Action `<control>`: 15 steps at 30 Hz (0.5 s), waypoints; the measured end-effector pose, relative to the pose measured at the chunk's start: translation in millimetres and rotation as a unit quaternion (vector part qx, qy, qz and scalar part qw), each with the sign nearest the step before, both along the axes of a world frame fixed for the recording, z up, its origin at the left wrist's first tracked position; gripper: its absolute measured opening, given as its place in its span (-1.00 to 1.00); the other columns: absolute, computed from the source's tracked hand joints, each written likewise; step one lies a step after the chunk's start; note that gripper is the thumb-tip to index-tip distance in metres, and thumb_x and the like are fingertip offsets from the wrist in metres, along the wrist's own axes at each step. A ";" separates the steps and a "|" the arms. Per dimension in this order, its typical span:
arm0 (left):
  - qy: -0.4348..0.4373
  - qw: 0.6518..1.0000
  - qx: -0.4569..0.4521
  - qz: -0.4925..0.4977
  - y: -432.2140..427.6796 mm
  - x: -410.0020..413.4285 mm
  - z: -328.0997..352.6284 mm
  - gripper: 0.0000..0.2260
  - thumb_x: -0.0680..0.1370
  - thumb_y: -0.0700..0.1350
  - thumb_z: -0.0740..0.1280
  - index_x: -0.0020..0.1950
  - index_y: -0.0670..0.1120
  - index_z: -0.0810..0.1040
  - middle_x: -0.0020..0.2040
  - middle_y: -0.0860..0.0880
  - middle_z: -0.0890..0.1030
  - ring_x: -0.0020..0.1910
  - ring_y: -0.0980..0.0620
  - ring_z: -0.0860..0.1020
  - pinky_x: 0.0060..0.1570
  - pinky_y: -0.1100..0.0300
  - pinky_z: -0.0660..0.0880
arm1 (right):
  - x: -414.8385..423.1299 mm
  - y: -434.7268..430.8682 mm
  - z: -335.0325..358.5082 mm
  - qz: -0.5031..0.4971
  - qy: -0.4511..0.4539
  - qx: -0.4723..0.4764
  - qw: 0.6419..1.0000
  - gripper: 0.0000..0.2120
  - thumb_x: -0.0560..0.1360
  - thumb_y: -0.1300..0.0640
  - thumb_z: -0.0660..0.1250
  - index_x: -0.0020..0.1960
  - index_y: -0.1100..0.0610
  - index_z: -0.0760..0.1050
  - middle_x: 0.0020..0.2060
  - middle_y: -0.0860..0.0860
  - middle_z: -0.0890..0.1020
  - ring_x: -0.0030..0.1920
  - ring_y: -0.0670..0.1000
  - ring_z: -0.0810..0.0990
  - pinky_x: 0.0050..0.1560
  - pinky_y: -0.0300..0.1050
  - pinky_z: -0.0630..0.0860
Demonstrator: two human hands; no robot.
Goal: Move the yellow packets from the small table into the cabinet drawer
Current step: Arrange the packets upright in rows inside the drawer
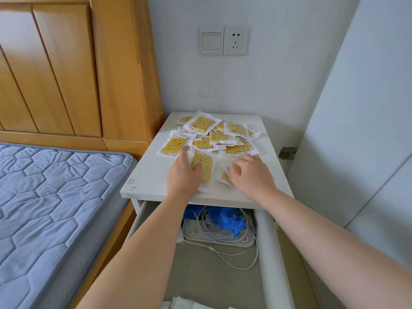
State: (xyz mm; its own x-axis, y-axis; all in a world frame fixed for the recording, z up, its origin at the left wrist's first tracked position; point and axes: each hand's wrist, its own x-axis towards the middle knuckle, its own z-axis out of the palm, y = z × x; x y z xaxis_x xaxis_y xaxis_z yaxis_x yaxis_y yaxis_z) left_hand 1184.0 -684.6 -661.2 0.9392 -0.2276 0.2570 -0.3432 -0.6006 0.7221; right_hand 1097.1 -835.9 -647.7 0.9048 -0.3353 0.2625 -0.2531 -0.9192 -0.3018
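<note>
Yellow packets lay scattered on the worktop, under and beyond the fingers. Left hand pressed flat on one; right hand curled its fingers round others. Loosely bunched slick packets could slip, missing the drawer below.

A: What lies under the right hand?
B: A packet, mostly covered; the grip can't be made out (the hand curls over it).
A: And the drawer?
B: Its back runs under the counter; white wrappers are cut by the bottom edge.
</note>
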 end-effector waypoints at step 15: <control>-0.010 1.000 -0.001 0.011 -0.4 3.8 -2.9 -0.52 0.58 -0.03 0.26 0.48 0.03 0.21 0.24 -0.07 0.56 0.11 -0.10 0.54 -0.02 0.12 0.42 | 54.9 -15.1 61.4 0.138 0.383 -0.212 0.888 -0.29 0.30 0.02 0.55 0.35 0.00 0.30 0.25 0.04 0.40 0.30 0.12 0.35 0.25 0.07 0.41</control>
